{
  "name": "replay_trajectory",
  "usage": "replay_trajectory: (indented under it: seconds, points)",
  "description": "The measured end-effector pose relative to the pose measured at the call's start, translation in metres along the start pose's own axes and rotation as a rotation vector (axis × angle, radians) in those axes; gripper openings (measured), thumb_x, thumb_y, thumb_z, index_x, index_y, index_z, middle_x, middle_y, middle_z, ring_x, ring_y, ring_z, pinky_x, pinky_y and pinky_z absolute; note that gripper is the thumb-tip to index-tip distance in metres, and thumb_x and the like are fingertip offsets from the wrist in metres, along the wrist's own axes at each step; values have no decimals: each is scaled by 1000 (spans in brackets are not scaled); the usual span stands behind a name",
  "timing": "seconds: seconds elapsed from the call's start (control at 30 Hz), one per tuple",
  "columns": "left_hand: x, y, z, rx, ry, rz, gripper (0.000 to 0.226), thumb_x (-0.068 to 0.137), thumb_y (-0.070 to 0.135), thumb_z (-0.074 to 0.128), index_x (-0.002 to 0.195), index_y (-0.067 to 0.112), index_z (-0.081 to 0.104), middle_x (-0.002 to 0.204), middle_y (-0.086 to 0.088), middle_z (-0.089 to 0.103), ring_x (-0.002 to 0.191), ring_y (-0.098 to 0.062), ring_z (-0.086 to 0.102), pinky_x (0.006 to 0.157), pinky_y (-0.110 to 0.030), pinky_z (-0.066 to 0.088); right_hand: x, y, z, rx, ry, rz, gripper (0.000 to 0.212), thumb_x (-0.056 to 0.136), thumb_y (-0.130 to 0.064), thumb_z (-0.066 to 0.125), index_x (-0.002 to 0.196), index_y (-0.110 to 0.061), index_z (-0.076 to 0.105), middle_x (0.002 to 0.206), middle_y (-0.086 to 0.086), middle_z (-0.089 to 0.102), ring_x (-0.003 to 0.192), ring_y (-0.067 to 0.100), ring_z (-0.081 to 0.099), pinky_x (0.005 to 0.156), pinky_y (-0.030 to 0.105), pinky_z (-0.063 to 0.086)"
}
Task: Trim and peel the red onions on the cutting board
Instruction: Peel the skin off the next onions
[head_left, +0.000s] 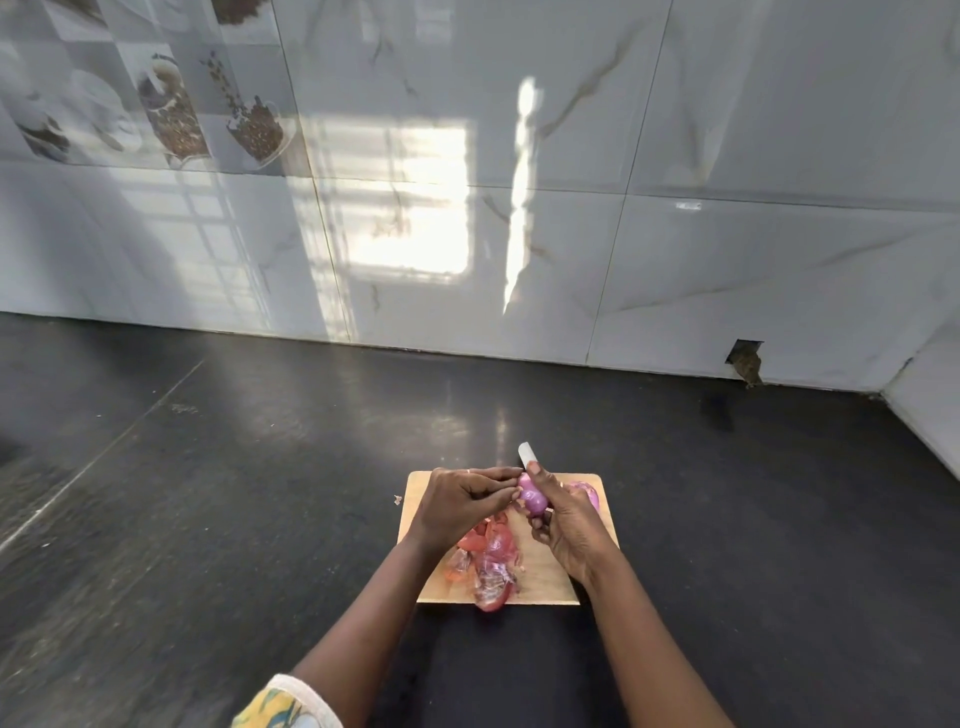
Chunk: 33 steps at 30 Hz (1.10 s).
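Observation:
A small peeled red onion is held above the wooden cutting board, between both hands. My left hand pinches at its left side with the fingertips. My right hand grips a knife whose pale blade tip sticks up past the onion, thumb lying along the onion. Another red onion lies on the board behind my right hand, partly hidden. A heap of red onion skins covers the board's near left part.
The board sits on a dark countertop. A scrap of onion skin lies just off the board's left edge. A glossy tiled wall rises at the back, with a small hole at its base on the right.

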<state>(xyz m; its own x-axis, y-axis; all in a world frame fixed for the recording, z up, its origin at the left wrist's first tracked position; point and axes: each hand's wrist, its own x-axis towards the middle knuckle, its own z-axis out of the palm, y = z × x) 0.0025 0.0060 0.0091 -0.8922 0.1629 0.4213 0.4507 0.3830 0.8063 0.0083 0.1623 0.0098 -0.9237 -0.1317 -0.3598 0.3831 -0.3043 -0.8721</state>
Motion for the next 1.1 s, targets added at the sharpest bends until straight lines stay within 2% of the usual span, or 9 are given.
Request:
replay_trajectory:
  seconds: [0.1, 0.17, 0.33, 0.53, 0.7, 0.83, 0.93, 1.1]
  points:
    - [1, 1, 0, 1, -4, -28, 20, 76, 10, 72, 95, 8, 70, 98, 1, 69, 84, 9, 64, 74, -13, 53, 0, -1, 1, -39, -14, -37, 38, 75, -41, 68, 88, -5, 64, 61, 4, 58, 43, 6, 39, 39, 17, 29]
    - [2, 0, -1, 14, 10, -29, 18, 76, 8, 72, 93, 8, 71, 96, -2, 71, 81, 10, 64, 72, -13, 53, 1, -2, 2, -55, -6, -53, 44, 70, -43, 71, 89, -3, 64, 63, 7, 58, 43, 7, 39, 39, 18, 30]
    - [6, 2, -2, 104, 7, 53, 11, 76, 9, 72, 87, 6, 74, 93, -1, 72, 79, 16, 60, 69, -9, 52, 3, -2, 1, -61, 9, -66, 49, 70, -42, 72, 93, 1, 65, 66, 9, 57, 44, 7, 39, 39, 18, 30]
    - [7, 3, 4, 204, 4, 109, 11, 75, 14, 69, 81, 8, 75, 89, -2, 73, 91, 3, 61, 67, 2, 45, 3, 0, 0, -40, 18, -64, 49, 72, -41, 69, 96, 1, 66, 63, 6, 55, 44, 7, 40, 39, 18, 31]
    - [5, 5, 9, 200, 45, 95, 23, 76, 26, 59, 76, 9, 75, 80, 1, 74, 82, 0, 63, 65, -5, 47, 2, 2, -1, -22, 23, -52, 43, 76, -40, 68, 96, -2, 66, 61, 6, 53, 42, 7, 40, 37, 18, 31]
    - [8, 2, 7, 113, 52, 33, 9, 77, 11, 68, 82, 9, 75, 83, 1, 74, 76, -2, 67, 64, -16, 54, 2, 2, -1, -13, 37, -40, 41, 86, -34, 64, 103, 3, 65, 60, 4, 53, 42, 7, 40, 38, 17, 32]
    - [7, 3, 4, 6, 38, -50, 14, 79, 12, 70, 92, 10, 74, 92, 0, 73, 81, -3, 68, 73, -19, 56, 2, 0, -1, 9, 32, -39, 39, 86, -34, 63, 103, 0, 67, 63, 5, 55, 45, 7, 42, 40, 17, 34]
    - [8, 7, 0, -52, -52, -90, 26, 73, 14, 75, 98, 10, 71, 101, -3, 70, 90, 2, 65, 80, -16, 52, 1, -2, -2, -20, 24, -43, 31, 85, -34, 64, 94, -5, 67, 62, 4, 58, 45, 7, 42, 41, 18, 33]
